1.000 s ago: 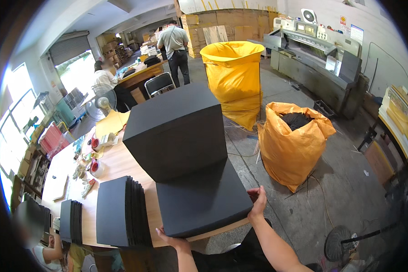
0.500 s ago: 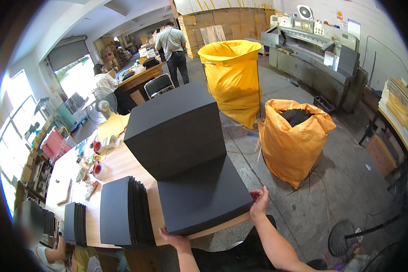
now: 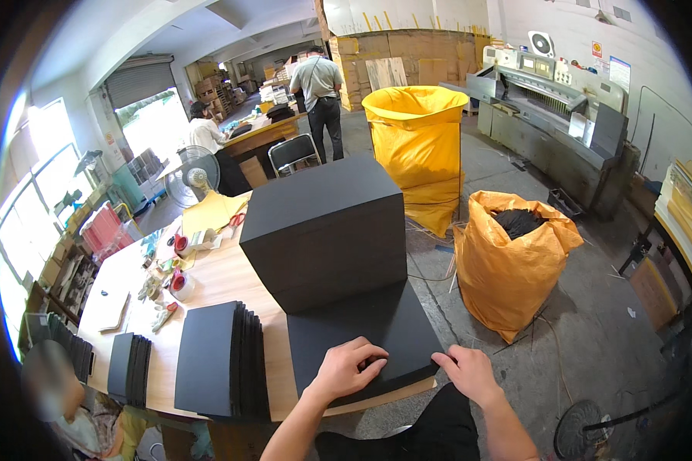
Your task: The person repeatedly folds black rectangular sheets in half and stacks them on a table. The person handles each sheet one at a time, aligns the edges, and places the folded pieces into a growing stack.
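A low stack of black sheets (image 3: 346, 326) lies at the table's near right edge, with a tall black stack (image 3: 338, 253) standing behind it. My left hand (image 3: 351, 367) rests on top of the low stack near its front edge; its fingers are loosely bent, with a gap between thumb and forefinger. At the front right corner my right hand (image 3: 470, 374) has its thumb and curled fingers on the edge of the low stack. To the left stand a wide bundle of black boards (image 3: 215, 357) and a narrower black bundle (image 3: 127, 367).
Tape rolls (image 3: 181, 284), scissors (image 3: 237, 220) and yellow paper (image 3: 207, 213) lie on the wooden table (image 3: 207, 284). Beyond its right side stand an orange sack (image 3: 507, 269) with black scraps and a tall yellow bag (image 3: 415, 146). A person (image 3: 77, 415) sits at the lower left.
Both hands have left the low stack's sides. My left hand has come up onto its top, and my right has shifted to the front right corner. The whole view has shifted too.
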A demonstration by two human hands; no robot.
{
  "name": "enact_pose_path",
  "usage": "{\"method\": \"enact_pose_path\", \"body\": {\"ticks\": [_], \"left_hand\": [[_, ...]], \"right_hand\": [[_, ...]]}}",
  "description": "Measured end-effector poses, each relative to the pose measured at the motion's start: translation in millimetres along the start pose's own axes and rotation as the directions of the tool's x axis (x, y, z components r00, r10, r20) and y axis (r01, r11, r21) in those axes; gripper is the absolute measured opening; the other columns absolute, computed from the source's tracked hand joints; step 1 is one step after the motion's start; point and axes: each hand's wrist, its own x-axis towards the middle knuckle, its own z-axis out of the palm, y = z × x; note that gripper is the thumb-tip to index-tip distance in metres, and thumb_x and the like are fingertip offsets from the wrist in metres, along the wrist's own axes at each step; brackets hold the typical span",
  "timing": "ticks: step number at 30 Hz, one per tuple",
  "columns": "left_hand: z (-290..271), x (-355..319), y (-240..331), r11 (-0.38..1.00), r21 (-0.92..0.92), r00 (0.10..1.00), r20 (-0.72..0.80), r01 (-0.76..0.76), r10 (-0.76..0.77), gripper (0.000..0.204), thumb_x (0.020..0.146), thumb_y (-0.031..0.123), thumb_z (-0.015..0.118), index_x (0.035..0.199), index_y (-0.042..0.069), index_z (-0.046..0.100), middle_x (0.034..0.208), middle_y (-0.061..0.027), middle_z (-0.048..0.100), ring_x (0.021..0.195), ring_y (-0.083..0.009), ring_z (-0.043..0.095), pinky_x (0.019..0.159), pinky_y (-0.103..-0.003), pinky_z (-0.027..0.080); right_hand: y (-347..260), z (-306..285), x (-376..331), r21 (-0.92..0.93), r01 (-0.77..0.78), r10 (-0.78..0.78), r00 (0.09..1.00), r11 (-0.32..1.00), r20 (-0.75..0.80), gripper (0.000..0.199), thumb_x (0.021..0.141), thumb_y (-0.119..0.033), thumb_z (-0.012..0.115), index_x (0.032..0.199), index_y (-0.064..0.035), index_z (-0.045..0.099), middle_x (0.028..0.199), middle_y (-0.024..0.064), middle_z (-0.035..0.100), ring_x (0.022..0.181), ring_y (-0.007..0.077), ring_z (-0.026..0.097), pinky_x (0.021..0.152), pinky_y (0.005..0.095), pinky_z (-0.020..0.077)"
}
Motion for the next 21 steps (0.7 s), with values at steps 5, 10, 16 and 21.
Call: {"method": "enact_pose_path", "body": {"ticks": [5, 10, 16, 21], "left_hand": [[4, -1, -13, 0.99, -0.138, 0.995, -0.102, -0.023, 0.009, 0.013, 0.097, 0.012, 0.078, 0.107, 0.006, 0.081, 0.093, -0.0095, 0.074, 0.079, -0.0236, 0.072, 0.071, -0.033, 0.057], [7, 0, -18, 0.98, -0.085, 0.959, -0.239, -0.178, 0.153, 0.012, 0.094, 0.008, 0.079, 0.105, 0.005, 0.08, 0.096, -0.0095, 0.076, 0.087, -0.0252, 0.073, 0.074, -0.035, 0.059], [5, -2, -22, 0.965, -0.164, 0.963, -0.209, -0.206, 0.17, 0.024, 0.088, 0.013, 0.088, 0.108, 0.005, 0.08, 0.108, -0.0109, 0.076, 0.104, -0.0285, 0.073, 0.09, -0.037, 0.06], [-4, -1, -8, 0.956, -0.247, 0.983, -0.129, -0.16, 0.131, 0.043, 0.078, 0.021, 0.098, 0.113, 0.005, 0.08, 0.122, -0.0116, 0.075, 0.116, -0.0275, 0.072, 0.101, -0.039, 0.058]], "right_hand": [[-48, -31, 22, 0.251, -0.091, 0.078, 0.995, 0.964, 0.06, 0.056, 0.109, -0.042, 0.066, 0.075, 0.0012, 0.059, 0.062, 0.0157, 0.063, 0.059, 0.0276, 0.068, 0.059, 0.0424, 0.0515], [-62, 13, 42, 0.537, 0.019, 0.082, 0.983, 0.843, -0.164, 0.047, 0.105, -0.031, 0.072, 0.076, -0.0005, 0.051, 0.063, 0.019, 0.056, 0.057, 0.0336, 0.062, 0.057, 0.0464, 0.0482], [-62, 9, 47, 0.292, 0.142, -0.08, 0.973, 0.946, -0.216, 0.044, 0.106, -0.025, 0.072, 0.07, -0.0092, 0.051, 0.06, -0.0003, 0.056, 0.053, 0.0098, 0.058, 0.046, 0.0266, 0.0414], [-61, 8, 53, 0.917, -0.203, 0.152, 0.975, 0.344, 0.159, 0.039, 0.104, -0.021, 0.072, 0.071, -0.0112, 0.054, 0.061, -0.0002, 0.056, 0.052, 0.0107, 0.061, 0.045, 0.0241, 0.0377]]}}
